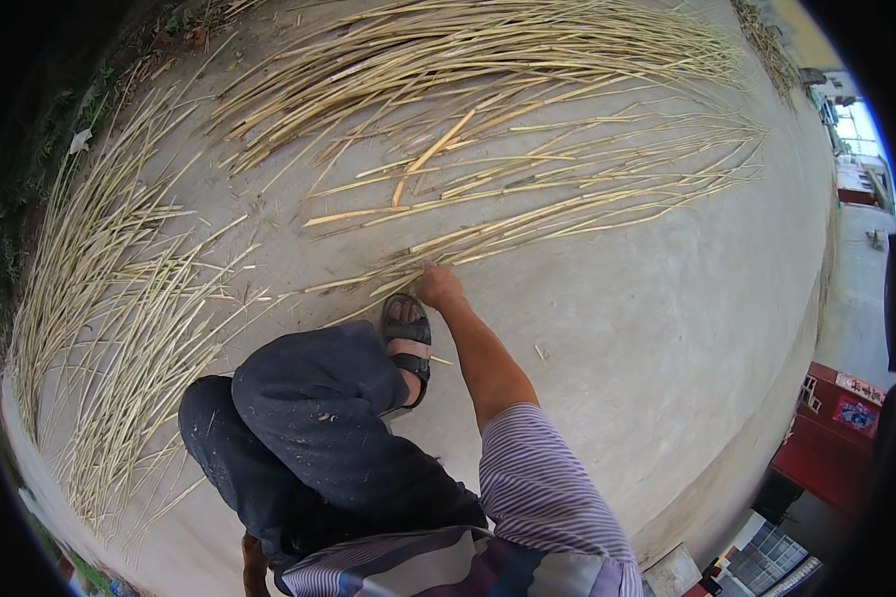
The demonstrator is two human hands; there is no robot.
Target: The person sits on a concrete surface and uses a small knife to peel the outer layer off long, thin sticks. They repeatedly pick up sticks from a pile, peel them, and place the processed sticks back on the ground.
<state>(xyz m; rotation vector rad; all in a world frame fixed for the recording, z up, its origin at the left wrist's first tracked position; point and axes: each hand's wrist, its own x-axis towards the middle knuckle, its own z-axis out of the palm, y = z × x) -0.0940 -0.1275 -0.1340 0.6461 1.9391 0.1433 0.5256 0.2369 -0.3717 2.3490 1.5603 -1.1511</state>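
My right hand (440, 287) reaches forward to the ground, its fingers closed at the near ends of a thin row of long dry stalks (548, 227). The stalks run away to the right from it, their thinner tips fanned out. My sandalled foot (406, 333) stands just left of the hand, close to the stalk ends. Of my left hand (255, 559), only a small dark part shows beside my trousers at the bottom edge; its fingers are hidden.
A thick layer of stalks (448, 60) lies across the far side. More stalks (119, 328) spread over the left, with thin ones near my knees (309, 373). Pale concrete (647, 348) extends to the right. Red-fronted buildings (826, 438) stand at the far right rim.
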